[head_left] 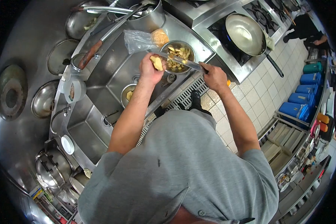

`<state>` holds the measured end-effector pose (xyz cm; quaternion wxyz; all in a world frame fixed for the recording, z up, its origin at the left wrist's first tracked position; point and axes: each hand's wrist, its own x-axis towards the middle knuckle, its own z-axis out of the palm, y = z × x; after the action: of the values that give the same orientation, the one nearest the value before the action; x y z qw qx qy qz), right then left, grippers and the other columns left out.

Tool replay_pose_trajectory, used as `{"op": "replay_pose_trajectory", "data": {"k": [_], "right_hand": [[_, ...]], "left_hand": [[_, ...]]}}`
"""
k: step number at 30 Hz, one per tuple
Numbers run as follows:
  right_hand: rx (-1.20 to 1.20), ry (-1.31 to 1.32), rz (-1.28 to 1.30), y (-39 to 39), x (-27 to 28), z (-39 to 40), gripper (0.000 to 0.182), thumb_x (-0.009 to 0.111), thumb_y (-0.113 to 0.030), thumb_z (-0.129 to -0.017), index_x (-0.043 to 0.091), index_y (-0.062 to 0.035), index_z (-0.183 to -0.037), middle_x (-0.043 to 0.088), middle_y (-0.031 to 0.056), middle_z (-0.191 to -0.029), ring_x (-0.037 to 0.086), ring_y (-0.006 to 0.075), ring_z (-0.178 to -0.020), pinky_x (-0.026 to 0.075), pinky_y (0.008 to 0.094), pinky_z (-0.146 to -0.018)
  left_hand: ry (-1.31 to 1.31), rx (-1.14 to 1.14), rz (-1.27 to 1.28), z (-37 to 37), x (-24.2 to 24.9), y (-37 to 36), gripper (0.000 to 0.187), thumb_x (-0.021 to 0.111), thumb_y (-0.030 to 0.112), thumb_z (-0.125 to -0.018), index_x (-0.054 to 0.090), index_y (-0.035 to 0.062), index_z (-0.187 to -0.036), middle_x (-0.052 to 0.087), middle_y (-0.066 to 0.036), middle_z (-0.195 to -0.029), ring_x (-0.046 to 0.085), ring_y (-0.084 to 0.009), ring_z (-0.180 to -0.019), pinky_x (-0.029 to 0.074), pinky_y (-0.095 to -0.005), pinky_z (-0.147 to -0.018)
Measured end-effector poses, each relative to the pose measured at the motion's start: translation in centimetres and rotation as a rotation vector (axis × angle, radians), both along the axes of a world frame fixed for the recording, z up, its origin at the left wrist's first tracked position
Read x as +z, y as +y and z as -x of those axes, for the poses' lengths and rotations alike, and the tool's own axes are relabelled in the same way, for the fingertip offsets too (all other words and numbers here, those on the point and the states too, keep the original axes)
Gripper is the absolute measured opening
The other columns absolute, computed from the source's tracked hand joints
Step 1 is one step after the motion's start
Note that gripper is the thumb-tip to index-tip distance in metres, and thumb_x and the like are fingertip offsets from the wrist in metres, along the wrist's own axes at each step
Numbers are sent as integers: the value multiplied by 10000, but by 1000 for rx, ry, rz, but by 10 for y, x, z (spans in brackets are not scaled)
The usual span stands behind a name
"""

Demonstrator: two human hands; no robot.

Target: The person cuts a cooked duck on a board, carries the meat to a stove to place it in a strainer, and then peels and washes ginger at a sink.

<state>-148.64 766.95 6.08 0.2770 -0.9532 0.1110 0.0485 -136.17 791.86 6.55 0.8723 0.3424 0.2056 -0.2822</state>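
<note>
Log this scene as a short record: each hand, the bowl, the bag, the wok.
Left hand: holds a yellow chunk
Right hand: grips a knife by its handle
Blade: extends over the bowl
Bowl: holds cut pieces
Bag: clear plastic, near the bowl
Wok: on the stove

"Can you read any lettering anywhere?"

"None at all. The long steel knife with the dark handle (pixel 189 64) shows no legible mark on its blade."

"What about the clear, crumpled plastic bag (pixel 137 41)?"

"Nothing I can make out there either."

"And the blue plastic bins (pixel 309 79)?"

"Too small to tell. The yellow-and-green item (pixel 37 193) at lower left is blurred; its surface stays unreadable."
</note>
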Motion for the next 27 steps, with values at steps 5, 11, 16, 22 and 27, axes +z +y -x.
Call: {"op": "replay_pose_trajectory", "data": {"k": [5,11,16,22,27], "right_hand": [[-68,111,59,-1,17,4,496,660,-262,-873,647,-237,-1367,735,190,-1065,717,387,-966,577,482,-864],[-140,121,300,18,53,6,616,688,-277,-872,540,-91,-1440,733,175,-982,737,359,-901,589,476,-794],[-52,107,427,10,78,8,659,706,-299,-868,511,-51,-1446,737,158,-986,746,338,-871,599,457,-765],[-101,290,441,-25,118,41,443,693,-232,-863,604,-26,-1245,744,173,-963,748,346,-905,597,460,-768],[-179,282,363,-30,124,59,421,682,-276,-873,623,-50,-1224,736,198,-972,730,389,-913,584,491,-790]], "left_hand": [[127,-22,-81,-2,5,6,85,584,164,-929,556,100,-880,558,-78,-777,591,-213,-696,503,-333,-609],[-858,-823,-994,51,56,-20,772,633,69,-821,413,247,-1538,618,-210,-1179,671,-396,-964,546,-488,-940],[-1017,-1134,-1251,59,46,-59,884,586,77,-818,274,236,-1630,559,-312,-1405,562,-439,-1298,437,-462,-1118],[-918,-1045,-1262,23,20,-47,844,600,152,-850,260,179,-1623,674,-251,-1176,716,-319,-890,593,-401,-744],[-325,-702,-495,-5,-4,-21,343,600,224,-886,567,10,-1153,655,-133,-904,615,-223,-583,522,-358,-452]]}}
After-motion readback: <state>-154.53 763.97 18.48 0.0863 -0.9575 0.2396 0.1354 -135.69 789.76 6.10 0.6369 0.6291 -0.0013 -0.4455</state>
